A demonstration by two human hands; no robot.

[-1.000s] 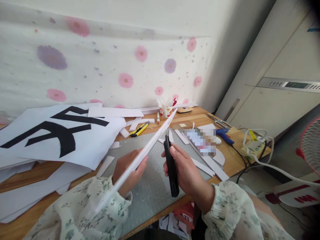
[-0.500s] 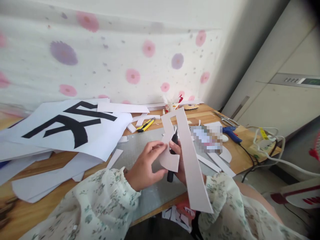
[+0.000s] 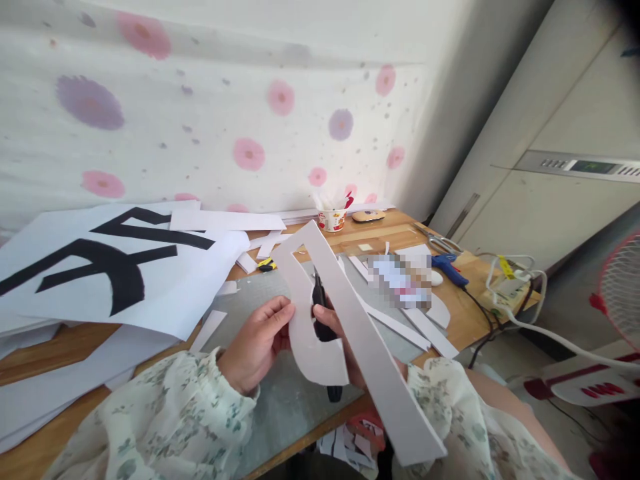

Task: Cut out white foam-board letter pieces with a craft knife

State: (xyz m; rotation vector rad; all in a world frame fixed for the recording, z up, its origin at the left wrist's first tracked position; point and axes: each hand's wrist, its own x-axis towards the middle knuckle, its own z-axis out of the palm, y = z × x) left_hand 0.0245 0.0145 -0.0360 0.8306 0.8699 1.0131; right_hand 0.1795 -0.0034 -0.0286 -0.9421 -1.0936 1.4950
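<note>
My left hand (image 3: 263, 340) pinches the curved left edge of a white foam board cutout (image 3: 367, 327), thumb in front and fingers behind. The cutout is held up and tilted, with a long straight strip on the right and a curved strip on the left, joined at the top. My right hand (image 3: 327, 320) is partly hidden behind it. Through the gap, its thumb shows closed over a black craft knife (image 3: 324, 330) that points upward; the lower end of the knife shows beneath the cutout. The grey cutting mat (image 3: 280, 413) lies under both hands.
Paper with black shapes (image 3: 185, 307) spreads at the left. A yellow utility knife (image 3: 267, 265), a paper cup (image 3: 332, 220), white offcuts (image 3: 400, 323), scissors (image 3: 435, 239), a blue glue gun (image 3: 450, 270) and a power strip (image 3: 510, 297) lie around. A fan (image 3: 623, 293) stands at right.
The cutout has come nearer and leans more to the left at its top, its face now turned more fully to me. My left hand has gone from loosely spread fingers to a pinch.
</note>
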